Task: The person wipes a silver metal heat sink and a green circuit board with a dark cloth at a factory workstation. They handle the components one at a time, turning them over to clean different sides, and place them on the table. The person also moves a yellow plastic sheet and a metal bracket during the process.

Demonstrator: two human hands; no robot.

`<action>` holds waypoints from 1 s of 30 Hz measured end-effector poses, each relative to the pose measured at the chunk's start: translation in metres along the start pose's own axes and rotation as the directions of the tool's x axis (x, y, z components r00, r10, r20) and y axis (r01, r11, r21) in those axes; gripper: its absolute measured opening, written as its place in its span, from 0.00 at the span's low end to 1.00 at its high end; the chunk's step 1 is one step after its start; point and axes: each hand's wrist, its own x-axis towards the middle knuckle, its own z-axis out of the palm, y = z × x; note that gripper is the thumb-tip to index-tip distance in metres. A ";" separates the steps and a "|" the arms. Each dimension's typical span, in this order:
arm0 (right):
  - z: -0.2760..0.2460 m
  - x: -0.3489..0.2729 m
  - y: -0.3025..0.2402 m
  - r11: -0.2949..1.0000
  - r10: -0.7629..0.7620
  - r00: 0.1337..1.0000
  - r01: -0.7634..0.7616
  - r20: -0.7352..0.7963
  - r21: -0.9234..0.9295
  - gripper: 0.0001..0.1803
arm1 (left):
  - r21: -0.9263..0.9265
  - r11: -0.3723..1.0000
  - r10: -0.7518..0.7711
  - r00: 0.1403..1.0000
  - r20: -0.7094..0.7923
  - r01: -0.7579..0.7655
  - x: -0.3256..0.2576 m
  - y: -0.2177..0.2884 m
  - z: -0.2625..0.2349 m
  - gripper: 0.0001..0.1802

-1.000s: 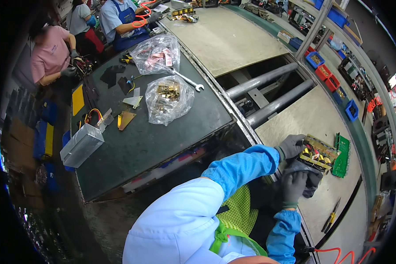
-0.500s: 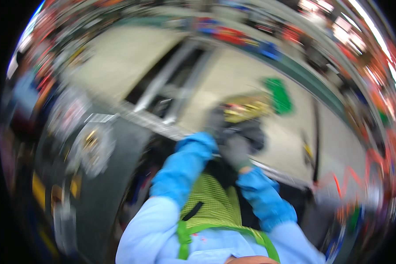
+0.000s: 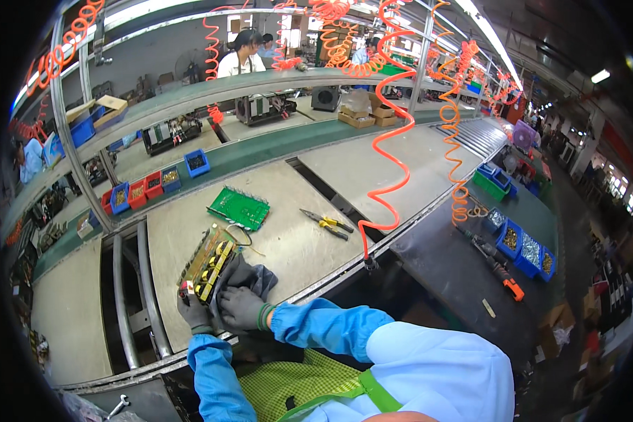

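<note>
Both hands wear grey knit gloves with blue sleeves behind them. The left hand (image 3: 193, 313) curls its fingers around the near end of a flat rectangular circuit board (image 3: 205, 264) studded with yellow-wound coils, pinching its edge. The right hand (image 3: 243, 308) presses its fingers, held together, onto a soft crumpled grey cloth (image 3: 253, 276) that lies against the board's right side. Board and cloth rest on the smooth pale desk (image 3: 295, 239).

Beyond the fingertips lies a green circuit board (image 3: 238, 208), flat and bristling with pins; to their right, yellow-handled pliers (image 3: 328, 225). A coiled orange hose (image 3: 390, 141) hangs further right.

A second ago the view looked left over a dark bench with plastic bags; now it faces forward, the grip on the board unchanged.

Beyond the green board, small red and blue bins (image 3: 155, 186) hold small parts; far right, blue bins (image 3: 524, 246) hold metal screws
</note>
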 end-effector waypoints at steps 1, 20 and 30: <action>0.004 0.004 -0.008 0.999 0.033 0.994 -0.032 0.107 -0.014 0.25 | -0.059 0.998 -0.003 1.000 -0.005 0.002 -0.004 0.010 0.000 0.16; -0.054 -0.033 0.054 0.505 0.628 0.778 -0.418 0.010 0.755 0.16 | -0.003 1.000 0.016 1.000 -0.024 -0.016 -0.009 0.039 -0.001 0.12; 0.017 0.017 -0.009 0.994 0.105 0.979 -0.099 0.176 -0.039 0.20 | 0.104 0.990 0.099 0.993 -0.062 -0.092 -0.011 0.046 0.003 0.16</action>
